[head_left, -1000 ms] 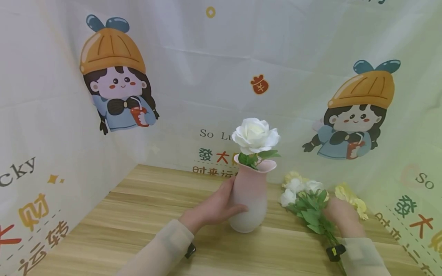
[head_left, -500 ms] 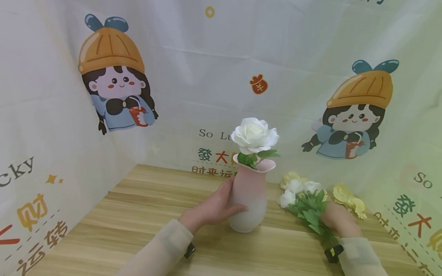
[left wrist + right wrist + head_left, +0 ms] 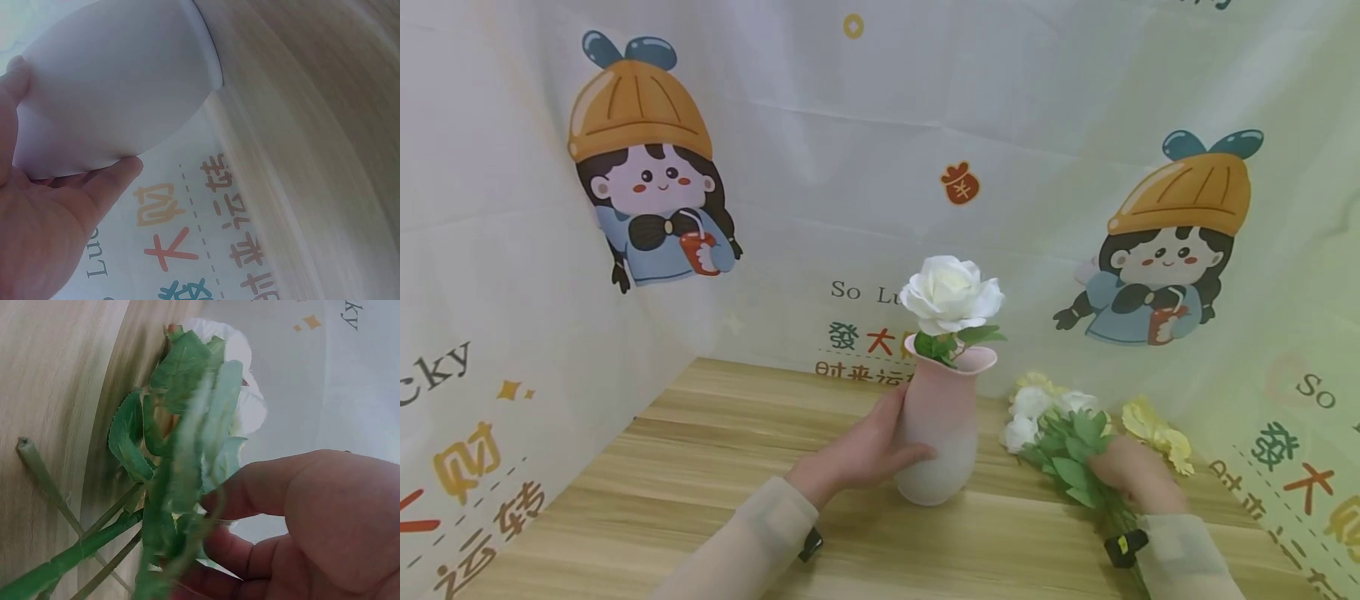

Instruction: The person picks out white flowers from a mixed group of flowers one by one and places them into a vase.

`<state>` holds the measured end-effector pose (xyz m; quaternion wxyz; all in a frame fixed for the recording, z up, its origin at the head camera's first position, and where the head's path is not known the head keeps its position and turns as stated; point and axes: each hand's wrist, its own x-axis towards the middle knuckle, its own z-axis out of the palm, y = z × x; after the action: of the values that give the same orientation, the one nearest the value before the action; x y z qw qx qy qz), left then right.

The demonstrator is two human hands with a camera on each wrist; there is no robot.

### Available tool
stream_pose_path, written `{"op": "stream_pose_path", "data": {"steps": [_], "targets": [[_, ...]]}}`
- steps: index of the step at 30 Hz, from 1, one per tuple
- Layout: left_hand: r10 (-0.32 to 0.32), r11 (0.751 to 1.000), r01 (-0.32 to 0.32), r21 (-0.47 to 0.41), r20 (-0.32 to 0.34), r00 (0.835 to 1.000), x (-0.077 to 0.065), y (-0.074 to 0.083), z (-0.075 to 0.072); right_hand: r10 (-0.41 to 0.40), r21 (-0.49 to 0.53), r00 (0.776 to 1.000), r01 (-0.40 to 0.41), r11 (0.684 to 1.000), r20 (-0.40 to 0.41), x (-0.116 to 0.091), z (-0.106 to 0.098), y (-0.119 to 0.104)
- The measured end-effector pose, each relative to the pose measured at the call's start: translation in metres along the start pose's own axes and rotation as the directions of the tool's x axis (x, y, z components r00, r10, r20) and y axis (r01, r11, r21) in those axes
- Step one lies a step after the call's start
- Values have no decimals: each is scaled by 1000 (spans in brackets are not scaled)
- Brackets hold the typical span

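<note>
A pink-and-white vase (image 3: 936, 433) stands upright on the wooden table with one white rose (image 3: 951, 296) in its mouth. My left hand (image 3: 861, 450) grips the vase from its left side, thumb across the front; in the left wrist view the fingers wrap its pale body (image 3: 119, 87). To the right lie artificial flowers with white blooms (image 3: 1032, 404) and green leaves (image 3: 1075, 458). My right hand (image 3: 1138, 475) is among their stems. In the right wrist view, its thumb and fingers pinch a blurred green flower stem (image 3: 187, 456); some of the fingers are hidden behind leaves.
Yellow flowers (image 3: 1153, 429) lie just beyond the right hand, near the back cloth. Loose stems (image 3: 53, 487) cross on the table in the right wrist view. A printed cloth (image 3: 820, 167) hangs around the wooden table (image 3: 722, 450). Black straps (image 3: 1125, 547) sit at both wrists.
My right hand has shifted slightly left, and the leaves and white blooms beside it have moved a little. My left hand and the vase hold still.
</note>
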<state>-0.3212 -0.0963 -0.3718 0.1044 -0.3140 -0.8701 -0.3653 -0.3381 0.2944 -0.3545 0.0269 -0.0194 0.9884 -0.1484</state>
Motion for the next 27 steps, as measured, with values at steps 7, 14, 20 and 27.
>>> {"op": "stream_pose_path", "data": {"steps": [7, 14, 20, 27], "targets": [[9, 1000, -9, 0, -5, 1000, 0, -2, 0, -14, -20, 1000, 14, 1000, -13, 6, -4, 1], [18, 1000, -18, -9, -7, 1000, 0, -3, 1, -37, 18, 998, 38, 999, -54, 4, -4, -2], [26, 1000, -26, -5, -7, 1000, 0, -3, 1, -73, -15, 995, 72, 997, -67, 1, -5, -3], [29, 1000, -29, 9, -12, 1000, 0, -3, 1, -138, -43, 989, 136, 990, -56, 1, -6, -3]]}}
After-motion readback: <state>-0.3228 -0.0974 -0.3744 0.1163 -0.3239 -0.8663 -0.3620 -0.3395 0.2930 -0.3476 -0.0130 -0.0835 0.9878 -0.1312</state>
